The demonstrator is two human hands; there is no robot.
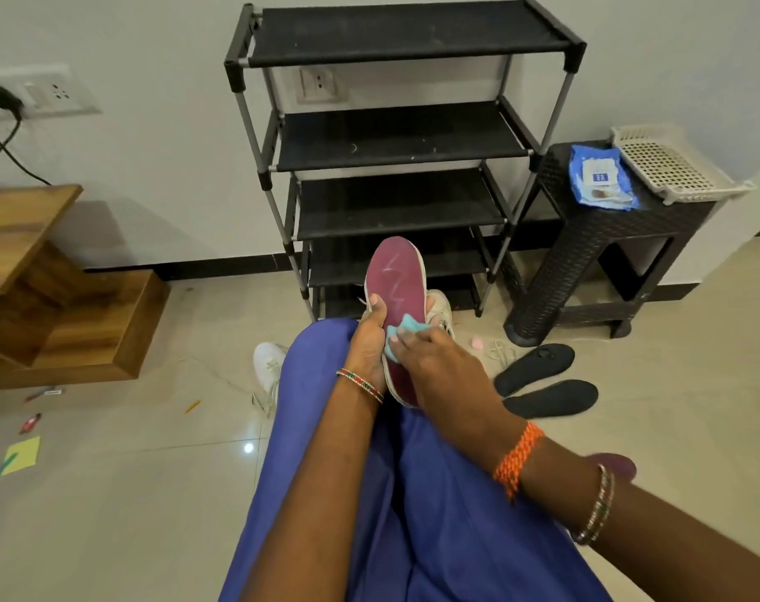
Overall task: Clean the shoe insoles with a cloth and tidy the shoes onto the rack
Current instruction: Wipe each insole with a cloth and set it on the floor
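Note:
A maroon insole with a pale zigzag mark stands upright over my blue-clad knee. My left hand grips its left edge. My right hand presses a small teal cloth against the insole's middle. Two black insoles lie on the floor to the right. A white shoe lies left of my knee, and another white shoe shows behind the insole. The black shoe rack stands against the wall, its shelves bare. A second maroon insole peeks out behind my right forearm.
A dark woven stool right of the rack carries a blue wipes pack and a white basket tray. Wooden steps stand at left. Small scraps, a yellow note and pens litter the floor at left.

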